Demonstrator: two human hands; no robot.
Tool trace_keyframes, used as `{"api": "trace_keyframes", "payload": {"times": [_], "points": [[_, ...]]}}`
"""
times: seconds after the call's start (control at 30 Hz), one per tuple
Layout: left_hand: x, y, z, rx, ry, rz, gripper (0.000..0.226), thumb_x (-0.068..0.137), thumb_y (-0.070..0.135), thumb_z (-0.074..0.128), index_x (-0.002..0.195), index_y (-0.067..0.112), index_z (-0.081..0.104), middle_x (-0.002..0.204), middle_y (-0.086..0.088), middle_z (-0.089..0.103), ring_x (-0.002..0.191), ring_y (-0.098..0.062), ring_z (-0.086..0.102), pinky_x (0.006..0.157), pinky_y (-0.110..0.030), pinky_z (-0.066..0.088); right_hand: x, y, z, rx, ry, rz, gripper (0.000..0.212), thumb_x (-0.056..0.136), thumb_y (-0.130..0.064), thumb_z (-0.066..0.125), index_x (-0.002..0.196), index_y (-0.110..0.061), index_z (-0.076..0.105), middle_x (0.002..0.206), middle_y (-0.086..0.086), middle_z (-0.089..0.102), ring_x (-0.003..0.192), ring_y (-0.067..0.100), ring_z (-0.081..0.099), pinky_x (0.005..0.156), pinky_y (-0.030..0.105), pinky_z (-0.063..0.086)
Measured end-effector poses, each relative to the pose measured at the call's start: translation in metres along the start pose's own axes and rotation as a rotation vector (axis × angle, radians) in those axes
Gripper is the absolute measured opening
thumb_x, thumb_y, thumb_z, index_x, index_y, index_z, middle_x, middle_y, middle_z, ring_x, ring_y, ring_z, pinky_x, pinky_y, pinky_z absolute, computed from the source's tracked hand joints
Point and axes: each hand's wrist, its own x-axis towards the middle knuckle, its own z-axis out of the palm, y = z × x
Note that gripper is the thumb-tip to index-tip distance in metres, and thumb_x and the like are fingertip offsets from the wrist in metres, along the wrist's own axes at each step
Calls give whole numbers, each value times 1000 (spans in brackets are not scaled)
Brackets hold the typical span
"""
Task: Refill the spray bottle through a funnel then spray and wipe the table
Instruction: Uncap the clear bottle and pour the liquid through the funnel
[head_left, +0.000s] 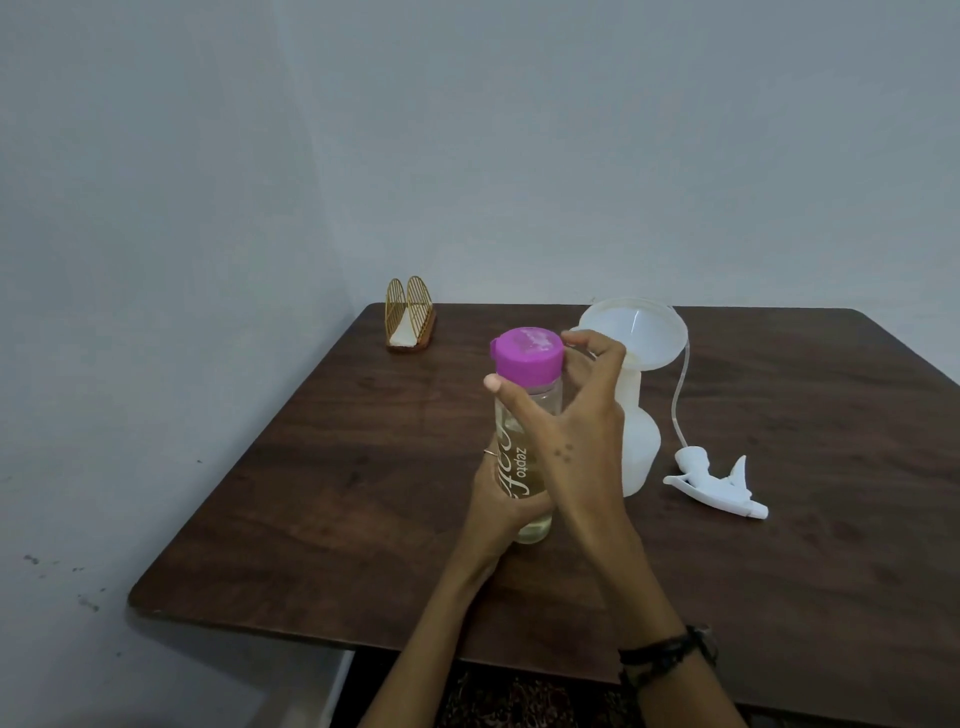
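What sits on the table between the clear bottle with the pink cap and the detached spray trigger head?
In the head view, the white spray bottle with the funnel in its neck stands between the pink-capped bottle and the trigger head.

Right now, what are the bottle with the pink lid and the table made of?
The bottle looks like clear, glossy plastic or perhaps glass: yellowish liquid shows through it. Its pink lid looks like smooth, opaque plastic. The table looks like dark wood or a wood-look coating, with grain lines and a dull shine.
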Motion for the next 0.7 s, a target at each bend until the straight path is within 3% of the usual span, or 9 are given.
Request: {"api": "trace_keyframes", "payload": {"times": [0.07, 0.2, 0.3, 0.4, 0.57, 0.7], "points": [[-1, 1, -1, -36, 37, 48, 47, 65, -6, 76, 99, 15, 51, 76, 19, 67, 70, 14, 61, 64, -8, 48, -3, 1, -5, 37, 4, -7, 51, 74, -25, 78, 110, -28, 42, 115, -2, 61, 100, -6, 58, 77, -1, 42], [-3, 1, 1, -120, 62, 87, 50, 54, 4, 71, 97, 18, 52, 74, 19, 71, 70, 4, 66, 61, -11, 49, -8, 5, -7, 66, 37, -21, 46, 80, -39, 65, 122, -22, 56, 119, -7, 60, 111, 4, 57, 88, 10, 46], [-5, 4, 2, -126, 56, 106, 49, 53, 6, 73, 94, 21, 51, 74, 25, 70, 72, 8, 64, 62, -8, 48, -3, -1, -1, -22, 52, -61, 64, 74, -41, 69, 131, -19, 51, 120, -5, 54, 112, 5, 53, 91, 8, 43], [-5, 2, 0, -134, 54, 95, 59, 43, 24, 76, 96, 21, 52, 78, 23, 71, 75, 6, 65, 64, -10, 49, 4, -9, 2, 8, 56, -52, 73, 71, -29, 80, 133, -24, 42, 114, -4, 56, 108, 9, 56, 89, 10, 45], [-3, -2, 0, -159, 32, 79, 50, 52, 8, 74, 96, 16, 54, 74, 17, 72, 70, 1, 66, 62, -13, 50, 10, -23, -8, 140, 110, -128, 61, 72, -29, 76, 120, -36, 40, 112, -2, 61, 101, 7, 61, 86, 17, 49], [-2, -4, -1, -145, 57, 83, 62, 46, 26, 78, 102, 10, 56, 79, 8, 73, 75, -7, 69, 66, -18, 52, 5, -19, -22, 222, 127, -123, 52, 74, -28, 71, 116, -40, 44, 108, -12, 59, 97, 1, 60, 85, 19, 48]]}}
